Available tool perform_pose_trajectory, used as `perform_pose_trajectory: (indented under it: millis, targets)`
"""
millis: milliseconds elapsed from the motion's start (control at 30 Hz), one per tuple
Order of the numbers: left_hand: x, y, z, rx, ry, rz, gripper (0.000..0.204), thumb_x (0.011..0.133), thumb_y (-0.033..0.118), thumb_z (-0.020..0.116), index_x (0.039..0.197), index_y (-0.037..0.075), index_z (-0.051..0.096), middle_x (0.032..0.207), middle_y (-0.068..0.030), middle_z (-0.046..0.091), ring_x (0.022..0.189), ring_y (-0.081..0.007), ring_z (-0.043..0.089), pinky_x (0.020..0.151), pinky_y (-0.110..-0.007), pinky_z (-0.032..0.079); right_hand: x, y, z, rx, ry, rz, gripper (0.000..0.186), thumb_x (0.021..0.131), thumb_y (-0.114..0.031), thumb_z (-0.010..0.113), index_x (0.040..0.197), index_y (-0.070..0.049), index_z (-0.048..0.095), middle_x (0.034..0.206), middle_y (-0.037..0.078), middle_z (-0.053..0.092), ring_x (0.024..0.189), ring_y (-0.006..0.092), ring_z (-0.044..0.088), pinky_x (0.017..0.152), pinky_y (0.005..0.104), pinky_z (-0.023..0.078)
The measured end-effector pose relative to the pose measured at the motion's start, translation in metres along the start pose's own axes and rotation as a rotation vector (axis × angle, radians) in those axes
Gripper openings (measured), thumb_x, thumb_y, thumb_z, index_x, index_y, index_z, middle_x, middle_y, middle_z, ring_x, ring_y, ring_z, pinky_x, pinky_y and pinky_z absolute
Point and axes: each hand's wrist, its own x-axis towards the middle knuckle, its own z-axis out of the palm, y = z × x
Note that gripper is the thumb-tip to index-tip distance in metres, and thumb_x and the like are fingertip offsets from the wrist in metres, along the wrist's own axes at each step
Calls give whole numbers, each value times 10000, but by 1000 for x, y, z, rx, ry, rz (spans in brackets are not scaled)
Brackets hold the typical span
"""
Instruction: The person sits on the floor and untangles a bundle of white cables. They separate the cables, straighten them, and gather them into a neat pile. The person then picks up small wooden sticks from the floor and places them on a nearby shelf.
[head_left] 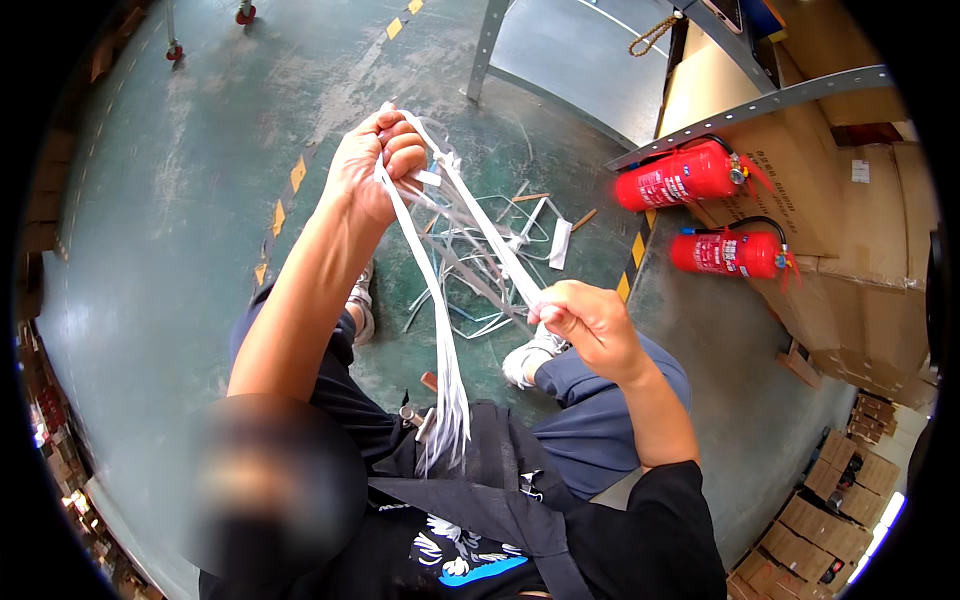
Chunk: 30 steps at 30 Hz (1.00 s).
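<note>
My left hand is raised in a fist round a bundle of thin white strands. From that fist one part of the bundle hangs down to my lap, its loose ends spread over a dark apron. Another part stretches down to the right, a small knot near its top. My right hand pinches the lower end of this stretch above my knee. Whether the strands are cord or plastic strip I cannot tell.
Scraps of white and clear strip litter the green floor between my shoes. Two red fire extinguishers lie at the right by large cardboard boxes. A grey metal frame stands beyond them, and yellow-and-black tape marks the floor.
</note>
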Motion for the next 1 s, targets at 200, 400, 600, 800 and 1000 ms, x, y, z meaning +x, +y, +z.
perform_pose_trajectory:
  millis: [200, 400, 600, 800, 1000]
  targets:
    - [12, 39, 1, -170, 1, 54, 320, 896, 83, 429, 593, 98, 327, 491, 17, 271, 362, -94, 219, 306, -223, 185, -8, -8, 2, -86, -184, -226, 109, 781, -8, 651, 881, 1, 609, 751, 85, 613, 623, 236, 553, 566, 323, 441]
    - [10, 91, 0, -67, -243, 107, 348, 941, 103, 431, 604, 101, 345, 520, 22, 249, 393, -89, 199, 335, -224, 187, -17, -10, -3, 71, -213, -320, 167, 759, 27, 653, 900, -46, 603, 785, 61, 617, 699, 232, 561, 645, 351, 453]
    - [-21, 49, 15, 707, -245, 163, 439, 996, 317, 457, 606, 147, 351, 587, 43, 256, 452, -51, 209, 332, -206, 166, -6, 19, -91, 1206, 570, -50, 250, 1011, -221, 414, 830, -75, 505, 605, -23, 317, 560, 89, 301, 549, 259, 272]
    - [-30, 22, 6, 723, -225, 157, 412, 1000, 335, 445, 647, 139, 363, 629, 36, 289, 494, -57, 227, 383, -212, 204, 7, 13, -96, 1242, 843, 44, 653, 947, -534, 418, 1315, 5, 444, 1114, 125, 592, 847, 214, 585, 790, 340, 471]
    - [-5, -10, -8, 618, -314, 131, 363, 1008, 350, 419, 747, 97, 432, 673, -2, 354, 615, -126, 341, 558, -266, 368, 23, 31, -25, 550, 482, 338, 356, 947, -219, 551, 1240, -20, 518, 1099, 105, 636, 945, 139, 618, 813, 268, 490]
